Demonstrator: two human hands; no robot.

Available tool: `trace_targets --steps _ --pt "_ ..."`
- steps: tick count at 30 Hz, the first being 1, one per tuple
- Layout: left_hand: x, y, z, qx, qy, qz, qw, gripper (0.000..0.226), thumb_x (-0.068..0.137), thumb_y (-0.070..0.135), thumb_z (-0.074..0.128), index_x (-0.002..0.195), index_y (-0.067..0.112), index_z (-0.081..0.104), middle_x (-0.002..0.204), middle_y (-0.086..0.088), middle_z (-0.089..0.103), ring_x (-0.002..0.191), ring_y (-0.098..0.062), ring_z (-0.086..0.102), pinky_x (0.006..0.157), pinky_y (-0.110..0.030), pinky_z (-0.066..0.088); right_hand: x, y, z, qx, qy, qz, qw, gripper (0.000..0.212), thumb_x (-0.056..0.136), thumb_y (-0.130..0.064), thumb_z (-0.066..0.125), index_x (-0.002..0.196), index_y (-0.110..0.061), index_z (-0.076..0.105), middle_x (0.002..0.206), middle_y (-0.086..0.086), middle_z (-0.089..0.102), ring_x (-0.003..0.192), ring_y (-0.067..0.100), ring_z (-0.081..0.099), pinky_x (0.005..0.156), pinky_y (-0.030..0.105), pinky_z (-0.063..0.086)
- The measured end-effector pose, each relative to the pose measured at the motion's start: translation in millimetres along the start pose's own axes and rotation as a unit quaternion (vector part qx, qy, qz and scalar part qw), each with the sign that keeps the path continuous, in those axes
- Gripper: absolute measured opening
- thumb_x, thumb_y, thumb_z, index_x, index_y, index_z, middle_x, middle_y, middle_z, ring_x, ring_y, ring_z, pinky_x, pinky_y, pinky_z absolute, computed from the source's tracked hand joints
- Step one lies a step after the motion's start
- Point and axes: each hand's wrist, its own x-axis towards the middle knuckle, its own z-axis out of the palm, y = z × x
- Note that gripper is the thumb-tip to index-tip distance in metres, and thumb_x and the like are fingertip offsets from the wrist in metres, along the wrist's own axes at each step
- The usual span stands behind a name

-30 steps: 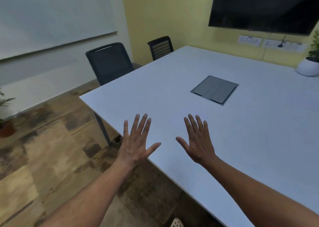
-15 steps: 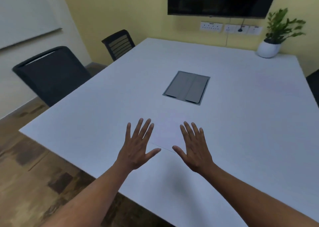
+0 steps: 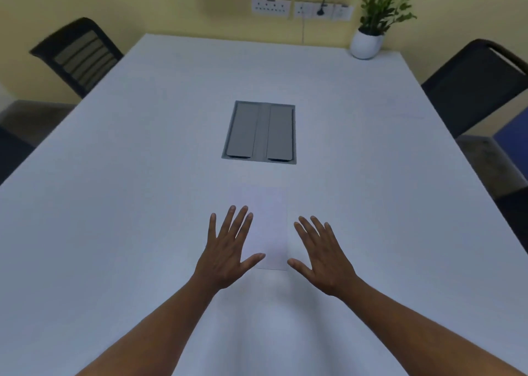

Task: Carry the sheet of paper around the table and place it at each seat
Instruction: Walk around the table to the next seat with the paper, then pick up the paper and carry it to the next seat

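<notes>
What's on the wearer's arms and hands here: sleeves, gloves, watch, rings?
Nothing worn that shows. The left hand and right hand are bare, with no gloves, and no rings or watch visible. Both forearms are uncovered down to the frame's bottom edge, with no sleeve, strap, cable or marking in view.

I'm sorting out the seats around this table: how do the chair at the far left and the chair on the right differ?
The left chair has a slatted back with open gaps; the right chair has a solid dark back. The left chair stands nearer the far wall, and the right chair nearer the camera. Both are black and face the white table.
</notes>
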Motion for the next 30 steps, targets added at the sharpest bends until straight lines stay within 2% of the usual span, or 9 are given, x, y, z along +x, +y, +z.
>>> trace_targets --steps 8,12,18,25,28,30 --pt "21 -54 54 -0.045 -0.078 0.072 0.993 0.095 0.104 0.080 0.033 0.173 0.017 0.015 0.183 -0.003 0.006 0.169 -0.029 0.002 0.130 -0.069 0.012 6 -11 37 0.016 -0.050 0.085 0.995 0.090 0.102 -0.079 0.019 0.172 -0.022 0.014 0.181 -0.004 0.010 0.168 0.020 0.002 0.135 0.050 0.009" --pt "28 -66 78 -0.045 -0.129 0.103 0.985 0.094 0.103 0.082 0.029 0.173 0.020 0.018 0.182 -0.002 0.009 0.168 -0.028 0.006 0.129 -0.070 0.017 15 -9 55 0.036 -0.063 0.105 0.992 0.088 0.103 -0.078 0.023 0.172 -0.024 0.013 0.180 -0.004 0.013 0.168 0.020 0.004 0.136 0.049 0.008" --pt "36 -84 92 -0.055 -0.184 0.090 0.977 0.097 0.099 0.087 0.029 0.173 0.025 0.018 0.182 0.005 0.009 0.168 -0.026 0.002 0.130 -0.068 0.008 58 2 73 0.050 -0.088 0.084 0.991 0.090 0.102 -0.078 0.020 0.170 -0.020 0.019 0.179 0.001 0.020 0.167 0.026 0.013 0.134 0.053 0.014" --pt "55 -113 105 -0.080 -0.227 0.099 0.965 0.101 0.088 0.093 0.042 0.171 0.040 0.018 0.180 0.014 0.011 0.168 -0.024 0.004 0.130 -0.070 0.005 130 19 81 0.036 -0.087 0.083 0.992 0.081 0.104 -0.065 0.028 0.166 -0.012 0.033 0.174 0.009 0.033 0.162 0.035 0.028 0.132 0.056 0.022" --pt "58 -119 111 -0.089 -0.235 0.112 0.961 0.102 0.085 0.094 0.041 0.169 0.038 0.027 0.179 0.011 0.019 0.167 -0.029 0.016 0.130 -0.071 0.009 158 33 88 0.036 -0.093 0.087 0.991 0.080 0.103 -0.061 0.031 0.165 -0.010 0.036 0.173 0.012 0.034 0.161 0.037 0.030 0.130 0.056 0.023" --pt "58 -122 115 -0.092 -0.240 0.118 0.959 0.102 0.084 0.093 0.043 0.167 0.036 0.034 0.178 0.008 0.022 0.166 -0.030 0.018 0.130 -0.070 0.011 174 42 93 0.040 -0.088 0.097 0.991 0.074 0.107 -0.054 0.042 0.165 -0.009 0.035 0.173 0.013 0.033 0.161 0.038 0.030 0.130 0.055 0.022"
